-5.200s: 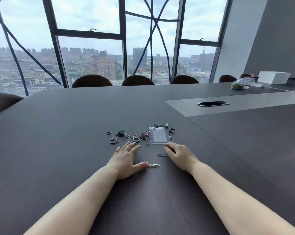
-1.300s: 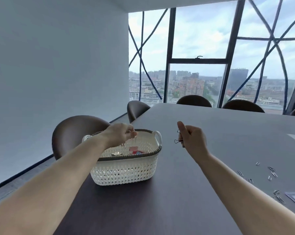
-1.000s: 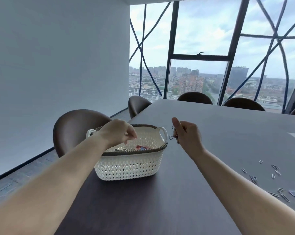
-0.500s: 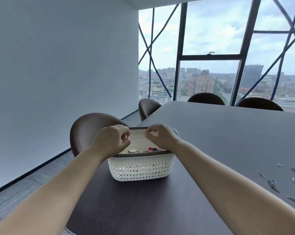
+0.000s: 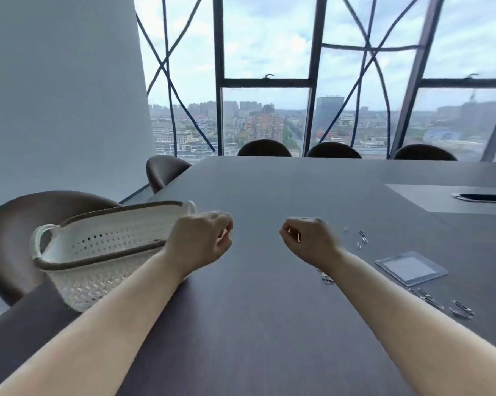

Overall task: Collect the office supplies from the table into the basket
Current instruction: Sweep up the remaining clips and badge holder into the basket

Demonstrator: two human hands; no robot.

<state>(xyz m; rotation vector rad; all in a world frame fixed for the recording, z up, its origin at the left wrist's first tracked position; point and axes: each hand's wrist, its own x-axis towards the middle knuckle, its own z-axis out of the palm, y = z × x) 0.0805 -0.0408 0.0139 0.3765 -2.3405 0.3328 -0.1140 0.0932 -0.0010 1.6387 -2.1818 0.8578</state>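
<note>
The white woven basket [image 5: 112,238] with a brown rim stands at the table's left edge, its inside hidden from this angle. My left hand [image 5: 201,238] hovers just right of the basket, fingers loosely curled with nothing seen in them. My right hand [image 5: 309,241] hangs over the table's middle, curled the same way and empty. A clear badge holder [image 5: 411,267] lies to the right. Small paper clips [image 5: 362,238] are scattered beyond it, with a few more clips [image 5: 326,277] beside my right forearm and other clips [image 5: 441,302] near the right edge.
The dark table [image 5: 269,324] stretches toward the windows. A brown chair [image 5: 12,232] stands behind the basket, another chair [image 5: 164,170] at the far left corner, and three along the far side. A cable slot [image 5: 483,198] sits in a grey panel at the right.
Both hands were over the basket half a second ago; they have pulled away to the right and are empty. The view has swung right, bringing the badge holder and clips back in.
</note>
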